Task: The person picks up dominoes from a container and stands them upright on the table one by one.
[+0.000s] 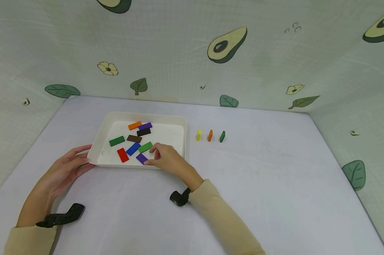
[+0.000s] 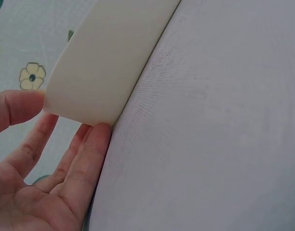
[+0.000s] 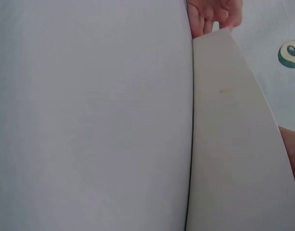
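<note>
A white tray (image 1: 102,140) lies on the table with several coloured blocks in it. My left hand (image 1: 62,170) holds its near left corner; in the left wrist view the thumb is at the rim and fingertips (image 2: 100,132) touch the wall low down. My right hand (image 1: 169,159) reaches over the tray's near right part. Its thumb is at the end of a purple block (image 1: 141,158), and its index finger is beside a light green block (image 1: 145,147). A gap shows between thumb and index finger. Near them lie a blue block (image 1: 133,149) and a red block (image 1: 123,155).
Farther back in the tray are green (image 1: 117,141), brown (image 1: 134,138), black (image 1: 144,132), orange (image 1: 135,125) and another purple block (image 1: 145,126). Right of the tray, yellow (image 1: 198,135), orange (image 1: 210,135) and dark green blocks (image 1: 222,136) stand upright in a row.
</note>
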The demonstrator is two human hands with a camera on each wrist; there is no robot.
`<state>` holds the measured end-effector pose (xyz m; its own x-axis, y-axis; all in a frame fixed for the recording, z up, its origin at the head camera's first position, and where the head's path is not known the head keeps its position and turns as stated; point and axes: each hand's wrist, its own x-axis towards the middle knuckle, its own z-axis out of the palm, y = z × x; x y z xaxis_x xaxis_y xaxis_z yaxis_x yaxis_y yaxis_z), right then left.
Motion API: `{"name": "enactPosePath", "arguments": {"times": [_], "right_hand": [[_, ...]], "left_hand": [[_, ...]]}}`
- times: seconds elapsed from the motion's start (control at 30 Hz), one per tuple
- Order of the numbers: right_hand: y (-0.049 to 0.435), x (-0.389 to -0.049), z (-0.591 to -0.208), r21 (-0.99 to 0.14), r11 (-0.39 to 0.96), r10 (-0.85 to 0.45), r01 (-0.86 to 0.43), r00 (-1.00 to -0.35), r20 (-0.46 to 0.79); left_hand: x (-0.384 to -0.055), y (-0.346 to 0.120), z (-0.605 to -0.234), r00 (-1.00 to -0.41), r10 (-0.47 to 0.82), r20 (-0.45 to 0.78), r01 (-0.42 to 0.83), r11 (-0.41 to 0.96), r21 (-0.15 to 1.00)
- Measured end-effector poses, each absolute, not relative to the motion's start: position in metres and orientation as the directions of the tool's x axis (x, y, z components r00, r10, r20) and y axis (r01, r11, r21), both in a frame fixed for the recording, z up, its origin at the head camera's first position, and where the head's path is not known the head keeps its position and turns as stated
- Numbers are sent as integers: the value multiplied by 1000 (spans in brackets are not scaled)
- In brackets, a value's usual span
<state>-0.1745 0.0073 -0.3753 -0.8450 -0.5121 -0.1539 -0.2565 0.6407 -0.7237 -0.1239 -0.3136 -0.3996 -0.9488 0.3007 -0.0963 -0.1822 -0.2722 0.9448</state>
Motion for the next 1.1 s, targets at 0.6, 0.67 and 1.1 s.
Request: {"name": "enactPosePath", "arguments": {"times": [0.6,0.67,1.1], "right_hand": [[-11,-181,-376,-540,813,-399,-216,-883,-248],[-11,-181,-375,-535,817,-398,-215,-882,-253],[-10,-182,-375,-533,812,-423,-238,-870,-255]], "left_hand": [[-125,-314,-401,-947,303,-110,-193,-259,946],[-125,-314,-402,-947,300,-114,-194,-254,947],[-125,-314,-401,-946,308,-105,-192,-268,944]]}}
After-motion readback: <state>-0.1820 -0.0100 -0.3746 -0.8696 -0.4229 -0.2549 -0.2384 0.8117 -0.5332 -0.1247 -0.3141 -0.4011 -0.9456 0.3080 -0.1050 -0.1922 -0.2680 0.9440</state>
